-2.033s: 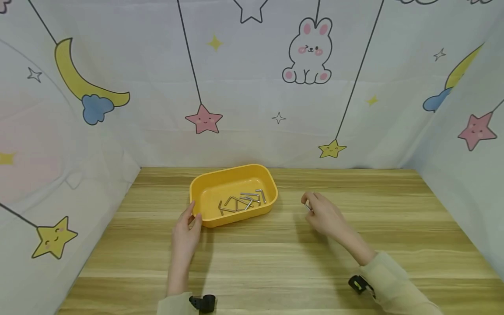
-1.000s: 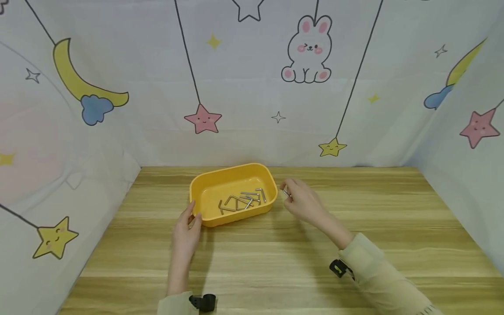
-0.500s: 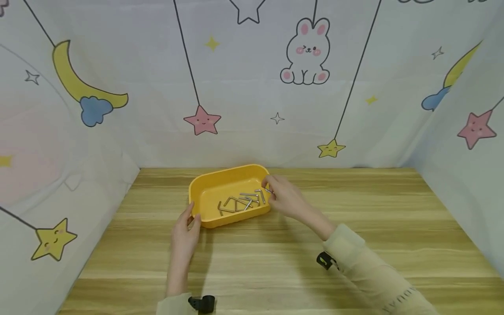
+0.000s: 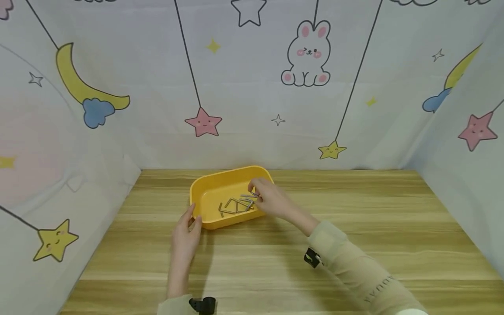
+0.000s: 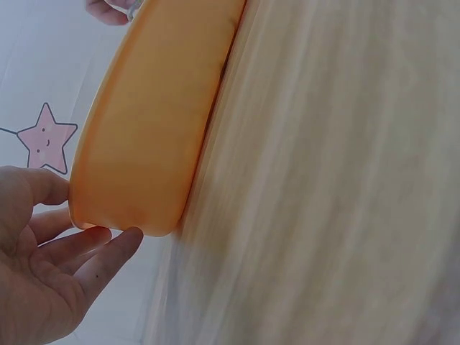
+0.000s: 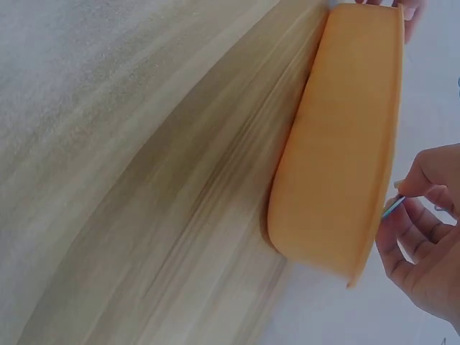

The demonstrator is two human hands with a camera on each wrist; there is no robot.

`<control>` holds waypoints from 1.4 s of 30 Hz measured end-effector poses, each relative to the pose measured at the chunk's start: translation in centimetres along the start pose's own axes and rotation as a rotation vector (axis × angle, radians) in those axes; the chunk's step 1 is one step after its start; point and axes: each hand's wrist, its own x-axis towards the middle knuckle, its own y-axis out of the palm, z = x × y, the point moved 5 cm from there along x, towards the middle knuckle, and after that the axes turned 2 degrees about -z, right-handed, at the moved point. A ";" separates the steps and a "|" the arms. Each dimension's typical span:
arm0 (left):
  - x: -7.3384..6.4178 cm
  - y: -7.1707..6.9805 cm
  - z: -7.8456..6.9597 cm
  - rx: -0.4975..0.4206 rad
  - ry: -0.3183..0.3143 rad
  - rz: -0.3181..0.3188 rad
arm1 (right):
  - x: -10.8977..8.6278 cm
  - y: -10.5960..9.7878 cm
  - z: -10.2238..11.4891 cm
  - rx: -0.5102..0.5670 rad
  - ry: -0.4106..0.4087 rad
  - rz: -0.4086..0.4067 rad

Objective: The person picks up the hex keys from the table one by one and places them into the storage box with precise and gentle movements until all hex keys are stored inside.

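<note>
A yellow plastic tray (image 4: 214,176) stands on the table, with several L-shaped hex keys (image 4: 236,206) lying loose towards its front right. My left hand (image 4: 185,234) holds the tray's left end, fingertips against the outer wall and rim, as the left wrist view shows. Over the tray's right part, my right hand (image 4: 273,200) pinches a metal hex key (image 6: 392,207) between thumb and fingers. That hand covers the tray's right corner and some of the keys below it; the held key is mostly hidden by the fingers.
The wood-grain table (image 4: 252,267) ends at a white cloth backdrop (image 4: 252,144) printed with stars, moons and a rabbit. Cloth walls also close off both sides. Small black cameras (image 4: 203,305) sit at both wrists.
My right hand has moved left with the hex key, from the table right of the tray, across the rim, to above the keys inside. My left hand and the tray stay put.
</note>
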 end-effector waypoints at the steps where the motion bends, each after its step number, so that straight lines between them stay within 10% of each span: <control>1: 0.0 0.0 0.1 -0.001 0.001 -0.001 | 0.1 0.2 0.0 0.000 0.000 0.003; 42: 0.1 -0.2 0.3 -0.027 -0.021 -0.011 | 6.5 6.7 1.3 0.127 0.058 0.179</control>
